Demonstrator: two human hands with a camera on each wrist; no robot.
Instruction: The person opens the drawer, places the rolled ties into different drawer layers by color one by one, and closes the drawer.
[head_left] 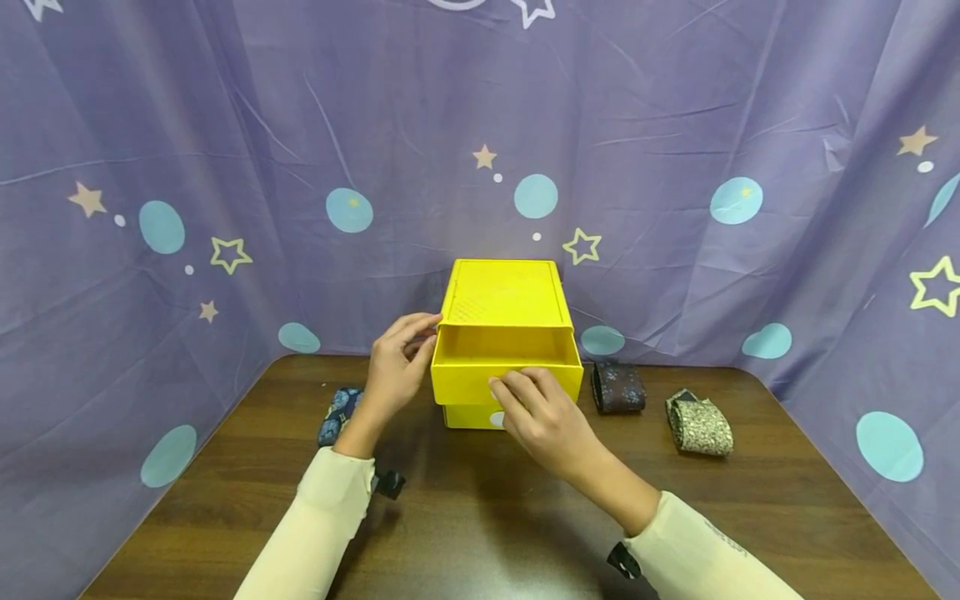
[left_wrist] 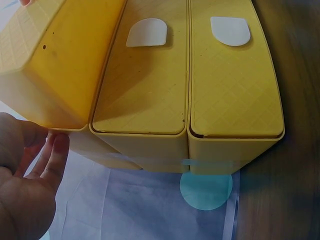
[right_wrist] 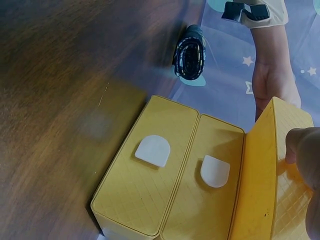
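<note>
A yellow plastic drawer unit (head_left: 506,292) stands at the back of the table, its top drawer (head_left: 461,383) pulled out and no contents visible inside. My right hand (head_left: 546,425) is at the drawer's front, fingers curled over the white handle, which is mostly hidden. Against the unit's left side, near the front edge, my left hand (head_left: 397,367) rests its fingertips, thumb apart from them. In the left wrist view those fingers (left_wrist: 59,150) touch the casing beside the drawer. Two lower drawers (left_wrist: 145,85), each with a white tab handle (left_wrist: 149,33), are closed.
A rolled blue patterned necktie (head_left: 340,414) lies left of the unit, partly behind my left arm. To the right lie a rolled dark floral necktie (head_left: 619,388) and a rolled beige one (head_left: 701,425). A purple curtain (head_left: 420,108) hangs behind the wooden table (head_left: 450,533).
</note>
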